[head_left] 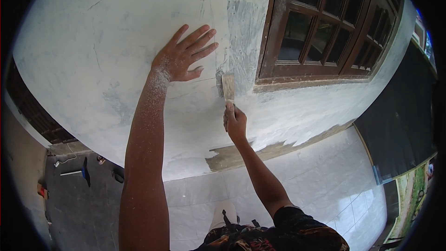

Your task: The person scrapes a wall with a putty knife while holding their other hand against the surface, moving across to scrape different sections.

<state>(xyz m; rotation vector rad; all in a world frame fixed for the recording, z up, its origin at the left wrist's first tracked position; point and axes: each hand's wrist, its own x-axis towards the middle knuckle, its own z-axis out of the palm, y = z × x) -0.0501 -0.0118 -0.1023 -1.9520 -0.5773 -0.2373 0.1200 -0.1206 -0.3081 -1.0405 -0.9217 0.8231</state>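
Observation:
My left hand (182, 56) lies against the white wall (134, 23) with its fingers spread, and pale dust covers the wrist. In my right hand (235, 120) is a putty knife (228, 87), gripped by its handle. The blade points up and its end is at the wall, just below a grey scraped strip (242, 32) beside the window. A small dark grey patch (219, 81) shows on the wall to the left of the blade. My right fingers wrap the handle and hide most of it.
A brown wooden window (320, 32) with dark panes is at the upper right. Bare grey-brown plaster (227, 158) runs along the wall's base above a light tiled floor (195, 204). A black sheet (395, 121) hangs at right. A broom-like tool (85, 173) lies on the dark floor at left.

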